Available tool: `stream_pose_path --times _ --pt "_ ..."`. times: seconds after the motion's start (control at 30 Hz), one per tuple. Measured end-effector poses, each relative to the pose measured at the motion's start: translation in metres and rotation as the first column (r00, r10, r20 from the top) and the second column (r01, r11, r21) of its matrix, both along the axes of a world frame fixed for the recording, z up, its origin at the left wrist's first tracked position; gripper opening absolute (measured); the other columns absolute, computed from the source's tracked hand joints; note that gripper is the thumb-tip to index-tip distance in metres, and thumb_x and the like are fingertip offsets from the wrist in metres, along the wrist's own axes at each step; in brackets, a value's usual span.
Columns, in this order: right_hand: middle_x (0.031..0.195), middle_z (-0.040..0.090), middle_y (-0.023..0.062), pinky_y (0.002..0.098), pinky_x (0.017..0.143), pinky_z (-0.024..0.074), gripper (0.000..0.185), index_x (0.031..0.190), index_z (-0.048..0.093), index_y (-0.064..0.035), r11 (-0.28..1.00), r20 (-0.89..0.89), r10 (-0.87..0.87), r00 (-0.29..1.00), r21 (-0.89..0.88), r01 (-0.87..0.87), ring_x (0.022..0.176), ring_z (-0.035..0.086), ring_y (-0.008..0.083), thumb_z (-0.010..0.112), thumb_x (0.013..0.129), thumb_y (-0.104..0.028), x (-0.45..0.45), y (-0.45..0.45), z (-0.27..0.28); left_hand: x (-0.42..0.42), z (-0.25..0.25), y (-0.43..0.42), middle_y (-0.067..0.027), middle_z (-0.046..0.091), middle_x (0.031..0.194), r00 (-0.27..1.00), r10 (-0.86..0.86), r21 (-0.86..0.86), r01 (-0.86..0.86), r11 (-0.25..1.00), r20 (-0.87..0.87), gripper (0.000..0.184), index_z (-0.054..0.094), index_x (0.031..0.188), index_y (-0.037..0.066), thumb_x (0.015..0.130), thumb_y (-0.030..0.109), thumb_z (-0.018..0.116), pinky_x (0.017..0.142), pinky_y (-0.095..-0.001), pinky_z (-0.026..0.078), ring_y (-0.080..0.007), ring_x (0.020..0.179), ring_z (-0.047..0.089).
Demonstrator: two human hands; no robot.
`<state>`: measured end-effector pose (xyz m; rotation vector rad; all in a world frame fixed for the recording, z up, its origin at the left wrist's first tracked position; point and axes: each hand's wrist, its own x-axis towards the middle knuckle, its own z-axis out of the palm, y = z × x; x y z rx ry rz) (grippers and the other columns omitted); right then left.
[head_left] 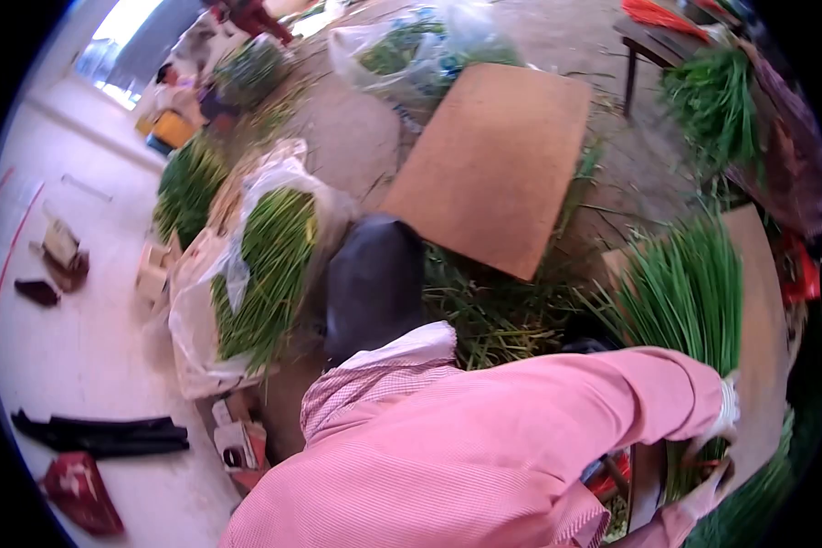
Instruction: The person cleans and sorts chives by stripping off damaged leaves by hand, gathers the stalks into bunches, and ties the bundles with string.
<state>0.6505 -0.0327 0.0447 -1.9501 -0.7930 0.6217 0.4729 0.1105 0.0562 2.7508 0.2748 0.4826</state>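
Observation:
A bundle of long green chives (690, 301) lies on a brown board (763, 274) at the right, with its leaf ends pointing up in the view. My left hand (714, 440), with a white cuff at the wrist, is closed round the lower part of the bundle. Just below it, my right hand (703, 500) is at the stalk ends with its fingers bent together. A small reddish strip shows between the hands; what the right fingers hold is too blurred to make out. The pink sleeve hides part of the bundle's left side.
A bare brown board (498, 164) lies on the floor ahead. Left of my dark-clad knee (374, 283), a plastic-lined box holds chives (269, 265). Loose leaves (493, 320) litter the floor. More chives (717, 100) hang beside a small table (653, 41). Another person (181, 96) sits far left.

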Motion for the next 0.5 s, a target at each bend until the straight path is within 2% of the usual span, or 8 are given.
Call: stream_pose_path --times 0.07,0.1,0.13,0.17,0.23,0.3,0.33,0.5 --pt "0.112 0.048 0.0078 0.0280 0.072 0.0466 0.039 0.126 0.038 -0.0120 0.987 0.128 0.159 0.979 -0.046 -0.154 0.094 0.051 0.0195 0.042 0.086 -0.012 0.036 -0.002 -0.033 -0.001 0.007 -0.006 0.0049 0.054 0.088 0.998 -0.039 -0.008 0.039 0.999 -0.046 0.051 0.055 0.081 0.027 0.036 0.045 0.069 0.081 -0.0513 0.030 -0.0199 0.092 0.048" --pt "0.106 0.050 0.0067 0.0246 0.067 0.0461 0.043 0.126 0.038 -0.0132 0.955 0.481 0.260 0.837 -0.002 -0.296 0.086 0.053 0.0184 0.041 0.084 -0.009 0.011 -0.006 -0.012 0.001 0.010 -0.005 0.0046 0.054 0.089 0.997 -0.044 -0.017 0.043 0.999 -0.057 0.051 0.055 0.083 0.027 0.037 0.045 0.069 0.081 -0.0520 0.029 -0.0202 0.094 0.047" --pt "0.100 0.051 0.0056 0.0211 0.063 0.0456 0.047 0.127 0.038 -0.0145 0.898 0.767 0.282 0.576 0.001 -0.440 0.078 0.054 0.0174 0.041 0.081 -0.006 -0.021 -0.012 0.005 0.001 0.009 -0.005 0.0044 0.053 0.091 0.996 -0.050 -0.023 0.049 0.999 -0.071 0.052 0.055 0.084 0.027 0.038 0.045 0.069 0.082 -0.0527 0.028 -0.0205 0.095 0.046" --pt "0.100 0.051 0.0056 0.0211 0.063 0.0456 0.047 0.127 0.038 -0.0145 0.892 0.763 0.292 0.577 -0.001 -0.451 0.078 0.054 0.0174 0.041 0.081 -0.006 -0.057 -0.014 0.024 0.000 0.008 -0.005 0.0041 0.053 0.092 0.995 -0.050 -0.027 0.048 0.998 -0.082 0.052 0.054 0.086 0.027 0.039 0.045 0.068 0.083 -0.0534 0.027 -0.0207 0.096 0.046" --pt "0.071 0.058 0.0110 0.0251 0.044 0.0415 0.017 0.086 0.059 0.0049 0.951 0.323 0.250 0.913 0.095 -0.294 0.053 0.050 0.0147 0.059 0.078 -0.009 -0.123 -0.019 0.061 0.000 0.009 -0.004 0.0036 0.052 0.095 0.993 -0.050 -0.038 0.046 0.998 -0.110 0.053 0.053 0.089 0.028 0.041 0.046 0.068 0.084 -0.0547 0.025 -0.0213 0.099 0.044" --pt "0.085 0.059 0.0181 0.0348 0.065 0.0452 0.025 0.091 0.059 0.0050 0.965 0.362 0.256 0.896 -0.038 -0.260 0.073 0.054 0.0280 0.056 0.079 -0.017 -0.135 -0.030 0.068 0.006 0.010 0.000 0.0031 0.051 0.098 0.991 -0.053 -0.039 0.048 0.998 -0.120 0.054 0.052 0.092 0.028 0.043 0.046 0.067 0.085 -0.0561 0.023 -0.0219 0.102 0.042" --pt "0.078 0.058 0.0129 0.0254 0.044 0.0400 0.021 0.094 0.056 0.0043 0.967 0.189 0.206 0.960 0.111 -0.229 0.052 0.047 0.0145 0.053 0.080 -0.010 -0.120 -0.035 0.051 0.007 0.011 0.001 0.0028 0.051 0.100 0.990 -0.056 -0.042 0.051 0.998 -0.127 0.055 0.052 0.094 0.028 0.045 0.046 0.067 0.086 -0.0568 0.022 -0.0222 0.103 0.041" --pt "0.084 0.054 0.0071 0.0224 0.056 0.0428 0.029 0.112 0.049 -0.0078 0.938 0.410 0.242 0.880 0.134 -0.321 0.068 0.050 0.0157 0.046 0.083 -0.011 -0.010 -0.024 -0.007 0.022 0.022 -0.006 0.0015 0.049 0.107 0.985 -0.081 -0.069 0.071 0.995 -0.154 0.057 0.050 0.102 0.028 0.050 0.046 0.066 0.089 -0.0603 0.017 -0.0236 0.110 0.037"
